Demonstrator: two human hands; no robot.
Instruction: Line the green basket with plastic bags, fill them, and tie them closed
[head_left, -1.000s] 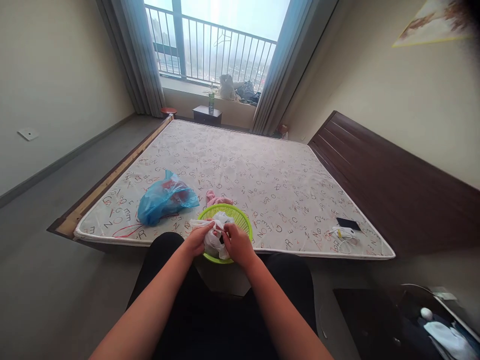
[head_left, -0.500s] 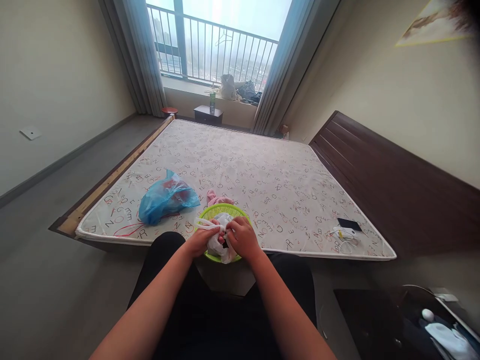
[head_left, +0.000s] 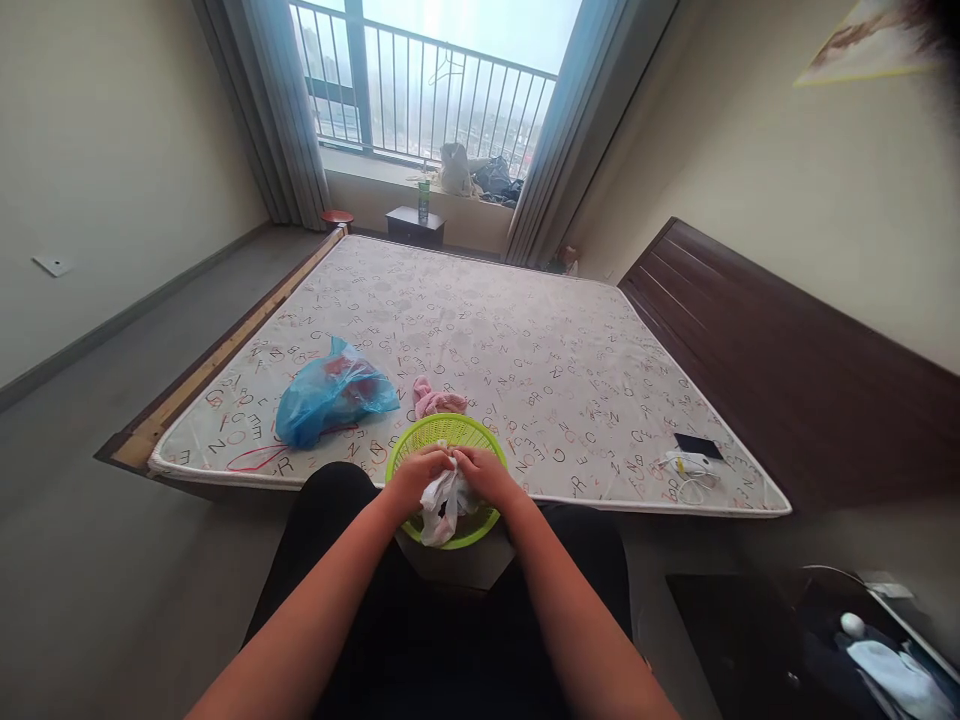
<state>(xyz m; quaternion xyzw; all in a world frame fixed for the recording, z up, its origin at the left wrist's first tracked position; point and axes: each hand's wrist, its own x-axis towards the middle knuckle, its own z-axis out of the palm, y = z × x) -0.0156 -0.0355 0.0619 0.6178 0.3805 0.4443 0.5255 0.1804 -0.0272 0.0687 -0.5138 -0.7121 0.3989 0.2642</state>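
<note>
Well, at this moment both hands are in front of the seated person, close together above a lime-green plastic basket (head_left: pixel 448 430). The left hand (head_left: pixel 415 477) and right hand (head_left: pixel 486 475) meet at the fingertips, pinching the gathered top of a white plastic bag (head_left: pixel 446 507). The bag's crumpled body hangs below the grip, over the basket's near half, and a pinkish tint shows through it low down. Neither hand is spread.

The basket stands at the near edge of a bare mattress (head_left: pixel 540 380) printed with scattered letters, its front rim just past that edge and above the person's black trousers (head_left: pixel 330 510). What supports it is hidden.

Just behind the basket lies a crumpled pink cloth (head_left: pixel 437 401). To its left, a knotted-looking blue plastic bag (head_left: pixel 330 395) rests on the mattress with red contents showing through. Toward the mattress's right corner, a black phone (head_left: pixel 696 446) lies beside a white cable (head_left: pixel 688 466).

Beyond the far end of the bed stands a small dark nightstand (head_left: pixel 415 227), near a red stool (head_left: pixel 337 216). A green bottle (head_left: pixel 424 201) and a pale stuffed toy (head_left: pixel 455 170) appear by the window, the toy on its sill. A dark wooden headboard (head_left: pixel 780 350) runs along the right side.
</note>
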